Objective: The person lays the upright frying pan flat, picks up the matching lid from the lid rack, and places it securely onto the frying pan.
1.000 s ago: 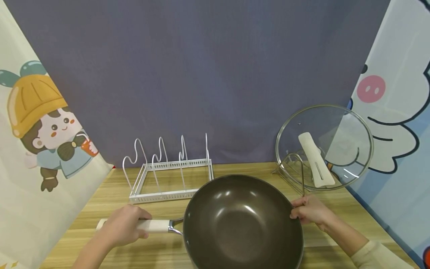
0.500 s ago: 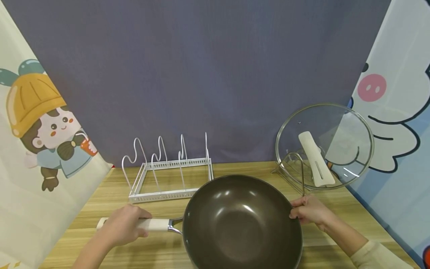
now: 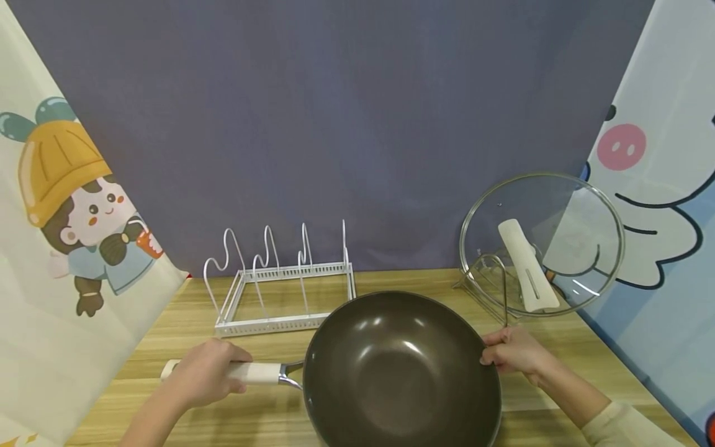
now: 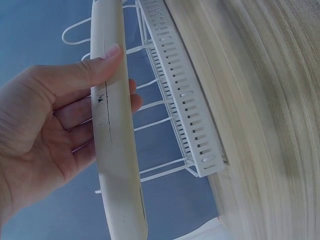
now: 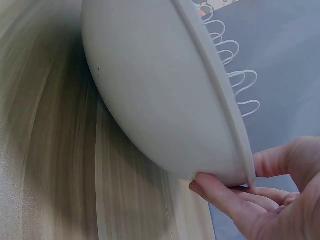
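A wok (image 3: 399, 372) with a dark brown inside and a pale outer wall (image 5: 155, 90) stands at the front middle of the head view. My left hand (image 3: 206, 375) grips its cream handle (image 3: 257, 374); in the left wrist view the thumb lies along the handle (image 4: 115, 150) with the fingers curled behind it. On the opposite side my right hand (image 3: 516, 354) pinches the rim, thumb on the inner side and fingers under the outer wall, as the right wrist view shows.
Behind the wok on the left is a white wire rack (image 3: 285, 298) with upright loops. At the right, a glass lid (image 3: 581, 211) with a cream handle leans upright in a metal stand (image 3: 504, 292). A grey-blue curtain (image 3: 335, 124) backs the wooden table (image 3: 139, 397).
Both hands keep the same hold on the wok. The head view has shifted very slightly; nothing else visibly moves.
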### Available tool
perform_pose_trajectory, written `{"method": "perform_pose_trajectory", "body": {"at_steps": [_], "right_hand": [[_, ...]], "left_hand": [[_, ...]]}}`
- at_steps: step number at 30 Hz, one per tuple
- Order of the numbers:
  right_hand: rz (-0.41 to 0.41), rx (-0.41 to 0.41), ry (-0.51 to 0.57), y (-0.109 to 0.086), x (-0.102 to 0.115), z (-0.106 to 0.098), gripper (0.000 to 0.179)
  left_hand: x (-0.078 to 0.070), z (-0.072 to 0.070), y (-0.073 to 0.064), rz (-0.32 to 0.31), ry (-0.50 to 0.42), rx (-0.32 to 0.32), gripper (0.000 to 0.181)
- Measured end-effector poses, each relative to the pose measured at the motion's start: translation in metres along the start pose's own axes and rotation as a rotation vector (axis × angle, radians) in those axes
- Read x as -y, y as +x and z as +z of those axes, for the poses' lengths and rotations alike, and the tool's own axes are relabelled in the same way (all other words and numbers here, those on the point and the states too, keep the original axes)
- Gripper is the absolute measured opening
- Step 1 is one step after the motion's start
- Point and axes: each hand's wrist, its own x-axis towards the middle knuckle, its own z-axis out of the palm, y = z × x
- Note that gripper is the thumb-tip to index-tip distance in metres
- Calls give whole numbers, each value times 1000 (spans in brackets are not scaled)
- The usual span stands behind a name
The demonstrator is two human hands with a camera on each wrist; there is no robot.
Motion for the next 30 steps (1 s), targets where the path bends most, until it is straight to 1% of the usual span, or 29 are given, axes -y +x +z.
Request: {"method": "perform_pose_trajectory", "body": {"at_steps": [6,10,22,30], "right_hand": [[9,-11,-9,0,1,1,56],[6,0,8,-1,1,0,55],[-35,48,69,-1,-3,2,50],[-18,31,69,-1,-3,4,53]], "left_hand": [[0,-1,2,20,9,-3,23],[-1,-1,3,26,28,-8,23],[-2,3,2,0,61,2,24],[-3,3,2,24,61,-20,24]]}}
